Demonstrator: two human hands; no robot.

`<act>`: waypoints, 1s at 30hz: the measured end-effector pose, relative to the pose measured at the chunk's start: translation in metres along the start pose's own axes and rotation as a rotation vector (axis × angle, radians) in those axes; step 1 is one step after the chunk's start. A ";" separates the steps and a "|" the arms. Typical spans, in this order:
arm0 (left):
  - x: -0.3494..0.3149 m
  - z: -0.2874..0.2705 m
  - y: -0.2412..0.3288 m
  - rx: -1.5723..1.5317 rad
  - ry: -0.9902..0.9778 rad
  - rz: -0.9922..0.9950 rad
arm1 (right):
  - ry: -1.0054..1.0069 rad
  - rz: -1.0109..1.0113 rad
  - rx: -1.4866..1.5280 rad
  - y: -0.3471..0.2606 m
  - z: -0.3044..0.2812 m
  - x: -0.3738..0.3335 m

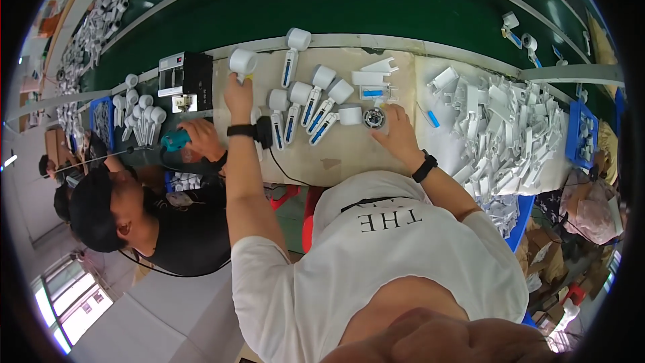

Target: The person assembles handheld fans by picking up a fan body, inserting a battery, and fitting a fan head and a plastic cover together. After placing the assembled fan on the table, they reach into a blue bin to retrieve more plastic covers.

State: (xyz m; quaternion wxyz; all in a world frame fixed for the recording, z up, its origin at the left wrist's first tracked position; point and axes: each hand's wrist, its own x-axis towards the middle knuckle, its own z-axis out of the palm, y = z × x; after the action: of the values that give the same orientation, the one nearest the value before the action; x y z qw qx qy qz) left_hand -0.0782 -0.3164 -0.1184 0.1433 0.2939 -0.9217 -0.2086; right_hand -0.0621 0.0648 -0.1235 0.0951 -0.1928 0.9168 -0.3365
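Note:
My left hand (pixel 238 99), at the far side of the table, is closed around the handle of a white round-headed handheld device (pixel 242 61); the handle is mostly hidden by the fingers. My right hand (pixel 398 136) has its thumb and fingers around the edge of a round, open-faced head piece (pixel 373 117) with a dark and silvery inside. Beside that piece lies a white cylindrical head (pixel 350 114). Just beyond is an open white handle shell (pixel 374 93) with a blue cell in it. Between my hands, several white devices (pixel 312 106) with blue strips along their handles lie side by side.
A large heap of white shells (pixel 500 124) covers the right of the table, near a loose blue cell (pixel 433 118). A blue bin (pixel 582 134) stands beyond it. At left, a co-worker's hand (pixel 200 140) holds a teal power tool (pixel 176 140), near a black machine (pixel 195 81).

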 end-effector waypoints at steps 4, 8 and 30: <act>0.014 0.034 -0.069 0.238 0.006 -0.007 | -0.123 -0.072 -0.247 -0.014 0.013 0.003; 0.006 0.048 -0.069 0.289 -0.111 -0.074 | -0.125 -0.068 -0.274 -0.011 0.023 0.010; -0.137 0.030 0.094 -0.892 -0.798 0.230 | -0.510 0.055 0.893 -0.045 -0.114 -0.024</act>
State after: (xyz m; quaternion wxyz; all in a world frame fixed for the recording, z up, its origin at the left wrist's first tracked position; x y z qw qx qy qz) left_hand -0.0276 -0.1559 -0.1203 -0.0821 0.0033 -0.7538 -0.6520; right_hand -0.0617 0.1094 -0.0073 0.3975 -0.1849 0.6362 -0.6349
